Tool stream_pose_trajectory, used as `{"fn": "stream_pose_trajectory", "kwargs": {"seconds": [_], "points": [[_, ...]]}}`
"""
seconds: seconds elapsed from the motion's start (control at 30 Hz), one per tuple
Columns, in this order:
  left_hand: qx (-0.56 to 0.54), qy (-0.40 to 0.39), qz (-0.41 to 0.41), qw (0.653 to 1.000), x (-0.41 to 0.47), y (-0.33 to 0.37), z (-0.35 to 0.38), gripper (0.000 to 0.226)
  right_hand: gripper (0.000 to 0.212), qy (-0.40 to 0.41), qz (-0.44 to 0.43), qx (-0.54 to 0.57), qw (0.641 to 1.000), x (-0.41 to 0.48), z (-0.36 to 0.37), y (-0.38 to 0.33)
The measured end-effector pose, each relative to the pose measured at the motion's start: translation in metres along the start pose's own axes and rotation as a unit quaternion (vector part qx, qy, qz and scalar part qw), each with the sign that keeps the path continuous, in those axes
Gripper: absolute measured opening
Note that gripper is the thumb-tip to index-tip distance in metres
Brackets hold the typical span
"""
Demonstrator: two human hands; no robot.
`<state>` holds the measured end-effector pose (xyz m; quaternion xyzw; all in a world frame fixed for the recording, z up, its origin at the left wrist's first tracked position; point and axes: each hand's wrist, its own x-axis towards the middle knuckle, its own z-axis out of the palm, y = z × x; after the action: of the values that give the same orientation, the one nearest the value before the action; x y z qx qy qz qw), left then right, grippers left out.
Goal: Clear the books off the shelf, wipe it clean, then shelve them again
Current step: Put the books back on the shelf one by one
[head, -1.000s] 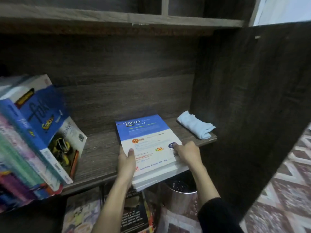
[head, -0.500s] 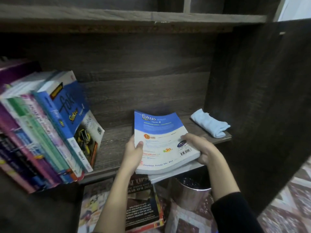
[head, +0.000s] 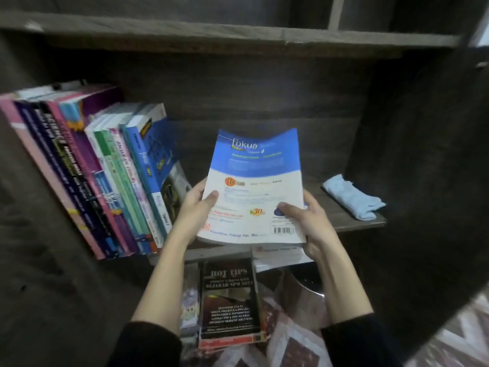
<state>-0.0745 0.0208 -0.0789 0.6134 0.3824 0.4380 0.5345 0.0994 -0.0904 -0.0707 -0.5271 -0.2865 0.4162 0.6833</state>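
Observation:
A blue-and-white Fokus book (head: 255, 181) is held up above the wooden shelf (head: 352, 226), tilted with its back cover toward me. My left hand (head: 197, 207) grips its left edge and my right hand (head: 304, 215) grips its lower right corner. Under it a second white book (head: 280, 256) lies flat, jutting over the shelf's front edge. A row of several books (head: 105, 176) leans to the left on the shelf's left part. A light blue cloth (head: 352, 198) lies folded at the shelf's right end.
A dark cabinet side wall (head: 423, 168) closes the shelf on the right. Below the shelf a black Hot Tips book (head: 229, 300) lies on other items, next to a metal bin (head: 304, 292). Another shelf board (head: 238, 33) runs overhead.
Both hands have lifted the top Fokus book off the flat stack and tipped it upright. The view shifted left, showing more of the leaning row.

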Motion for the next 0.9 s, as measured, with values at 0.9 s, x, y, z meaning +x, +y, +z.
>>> {"fn": "stream_pose_trajectory", "kwargs": {"seconds": [0.9], "points": [[0.475,0.107,0.305,0.818,-0.021,0.136,-0.109,0.081,0.064,0.039,-0.486,-0.234,0.841,-0.014,0.183,0.106]]}}
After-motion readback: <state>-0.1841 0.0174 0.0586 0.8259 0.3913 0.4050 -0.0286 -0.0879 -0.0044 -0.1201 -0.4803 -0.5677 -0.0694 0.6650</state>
